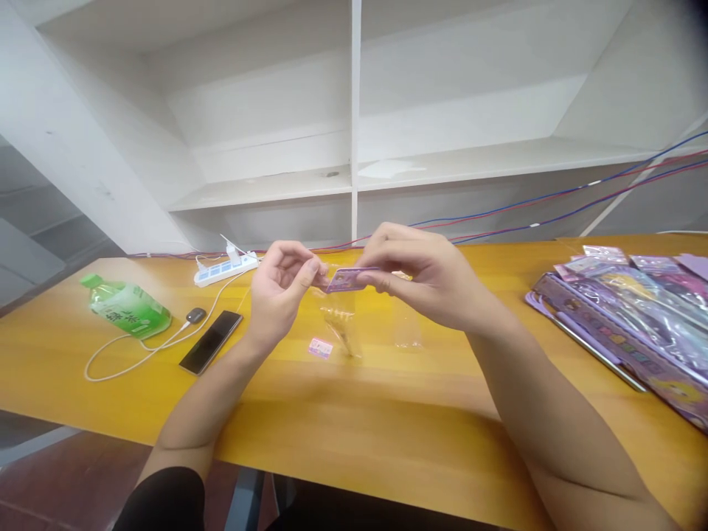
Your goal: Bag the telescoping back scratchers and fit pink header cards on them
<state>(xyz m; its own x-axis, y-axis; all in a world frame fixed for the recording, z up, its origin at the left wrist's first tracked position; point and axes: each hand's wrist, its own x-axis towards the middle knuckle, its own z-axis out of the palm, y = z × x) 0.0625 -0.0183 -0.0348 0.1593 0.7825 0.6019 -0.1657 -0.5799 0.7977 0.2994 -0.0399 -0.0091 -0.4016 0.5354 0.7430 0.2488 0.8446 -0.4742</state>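
Hands [423, 276] pinching a small thin card [344, 279], purple, printed, straight-edged

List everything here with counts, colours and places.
shelving: one, white, back
table: one, yellow-brown, centre
floor: one, reddish, below table
wires: several, blue and red, back
power strip: one, white and blue, back left
bottle: one, green, left
adapter: one, black, beside bottle
cable: at least one, white, left
phone: one, black, left
label: one, pink, table centre
card: one, purple, between hands
bags: at least one, clear, below card
packs: several, purple, right
sleeve: one, black, bottom left
left hand: one, bare, centre
right hand: one, bare, on card
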